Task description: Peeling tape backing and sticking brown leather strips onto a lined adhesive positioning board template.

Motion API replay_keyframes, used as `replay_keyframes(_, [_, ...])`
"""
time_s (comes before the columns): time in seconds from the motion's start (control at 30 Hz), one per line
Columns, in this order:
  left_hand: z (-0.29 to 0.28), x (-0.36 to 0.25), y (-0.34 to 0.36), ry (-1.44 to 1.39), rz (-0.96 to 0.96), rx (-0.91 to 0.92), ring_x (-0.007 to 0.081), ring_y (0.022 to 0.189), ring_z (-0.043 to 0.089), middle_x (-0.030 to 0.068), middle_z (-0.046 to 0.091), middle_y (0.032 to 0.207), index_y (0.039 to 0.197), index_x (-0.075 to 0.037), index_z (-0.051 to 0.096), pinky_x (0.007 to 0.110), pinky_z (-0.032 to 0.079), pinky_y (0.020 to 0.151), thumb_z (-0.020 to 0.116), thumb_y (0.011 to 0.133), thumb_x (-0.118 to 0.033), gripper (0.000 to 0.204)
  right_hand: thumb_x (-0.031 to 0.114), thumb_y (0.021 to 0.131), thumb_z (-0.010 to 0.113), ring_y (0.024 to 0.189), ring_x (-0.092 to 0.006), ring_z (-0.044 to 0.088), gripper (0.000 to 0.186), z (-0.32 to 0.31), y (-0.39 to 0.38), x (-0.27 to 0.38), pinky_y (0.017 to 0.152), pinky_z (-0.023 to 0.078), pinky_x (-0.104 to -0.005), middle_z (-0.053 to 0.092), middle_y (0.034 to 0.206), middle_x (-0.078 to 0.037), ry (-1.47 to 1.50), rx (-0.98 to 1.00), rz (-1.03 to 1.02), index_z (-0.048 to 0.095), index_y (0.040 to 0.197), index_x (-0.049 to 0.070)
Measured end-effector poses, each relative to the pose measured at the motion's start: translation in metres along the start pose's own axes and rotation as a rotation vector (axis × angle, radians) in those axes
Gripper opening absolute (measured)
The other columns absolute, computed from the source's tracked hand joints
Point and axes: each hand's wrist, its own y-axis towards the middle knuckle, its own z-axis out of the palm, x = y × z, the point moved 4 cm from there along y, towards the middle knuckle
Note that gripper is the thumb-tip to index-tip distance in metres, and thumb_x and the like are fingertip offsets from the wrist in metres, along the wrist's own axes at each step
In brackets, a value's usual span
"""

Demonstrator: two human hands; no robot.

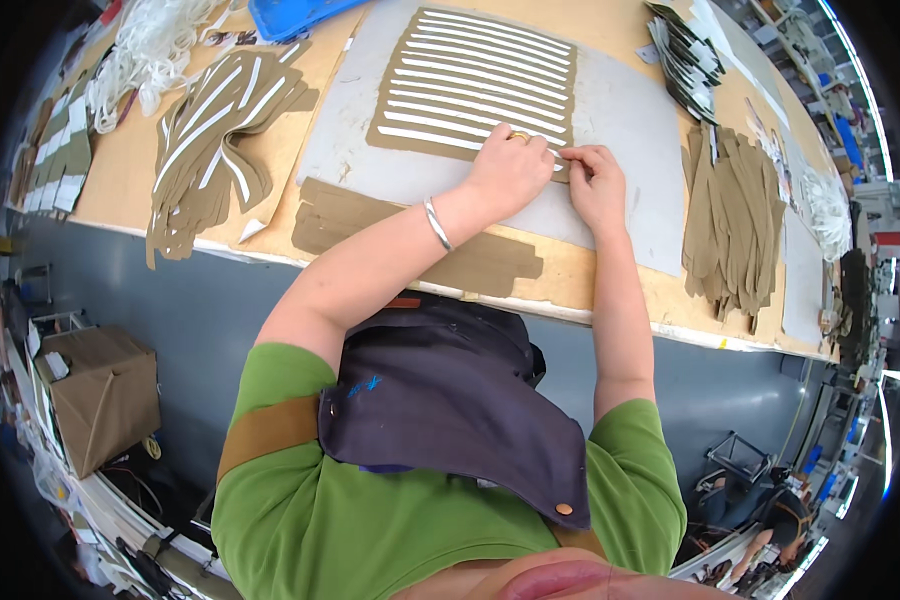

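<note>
Brown fabric pieces (378, 137) lie in a close row on a grey board (340, 150), each with a white strip (430, 137) along it. Over the nearest piece is my left hand (510, 172), palm down, fingers curled and pressed together at the right part of its white strip. My right hand (598, 190) pinches with thumb and forefinger at the strip's right end, close beside the left fingertips. A bit of white shows between the two hands; the exact grip is partly hidden by the fingers. Nearer me, more brown pieces (400, 235) lie flat along the table edge.
Left are a fanned pile of brown pieces with white strips (205, 130), a tangle of white tape (145, 50) and a blue tray (295, 15). On the right lie plain brown pieces (735, 215) and a dark green bundle (685, 60). A brown-covered box (105, 400) stands lower left.
</note>
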Motion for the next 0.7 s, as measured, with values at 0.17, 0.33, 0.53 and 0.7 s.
replay_keyframes(0.17, [0.006, 0.059, -0.009, -0.769, -0.605, 0.003, 0.0154, 0.076, 0.063, 0.0031, 0.065, 0.086, 0.084, -0.014, 0.066, 0.033, 0.044, 0.073, 0.065, 0.091, -0.023, 0.011, -0.003, 0.084, 0.057, 0.079, -0.0228, 0.061, 0.020, 0.000, 0.000, 0.002, 0.072, 0.050, -0.0321, 0.065, 0.091, -0.009, -0.040, -0.004, 0.033, 0.074, 0.090, 0.006])
replay_keyframes(0.33, [-0.022, 0.174, -0.071, -1.803, -1.098, -0.634, 0.0090, 0.083, 0.058, -0.0012, 0.061, 0.088, 0.099, -0.009, 0.064, 0.023, 0.045, 0.068, 0.057, 0.098, -0.016, 0.009, -0.002, 0.084, 0.058, 0.080, -0.0224, 0.060, 0.019, 0.004, 0.000, -0.001, 0.073, 0.050, -0.0321, 0.065, 0.092, -0.008, -0.039, -0.015, 0.028, 0.074, 0.089, 0.007])
replay_keyframes(0.53, [-0.158, 0.261, -0.159, -1.219, -1.007, -1.347, 0.0084, 0.078, 0.057, 0.0000, 0.063, 0.086, 0.095, -0.008, 0.062, 0.021, 0.039, 0.061, 0.060, 0.098, -0.017, 0.010, -0.001, 0.085, 0.058, 0.084, -0.0224, 0.060, 0.021, 0.000, -0.002, -0.002, 0.075, 0.050, -0.0312, 0.064, 0.096, -0.008, -0.100, -0.062, -0.030, 0.072, 0.096, 0.009])
replay_keyframes(0.7, [-0.206, 0.203, -0.128, -0.708, -0.623, -1.037, 0.0072, 0.083, 0.056, 0.0024, 0.063, 0.091, 0.099, -0.003, 0.062, 0.023, 0.046, 0.078, 0.060, 0.098, -0.009, 0.007, 0.008, 0.089, 0.064, 0.086, -0.0156, 0.062, 0.018, 0.000, 0.005, 0.072, 0.074, 0.051, -0.0296, 0.064, 0.104, -0.006, 0.264, 0.021, 0.030, 0.068, 0.107, 0.007])
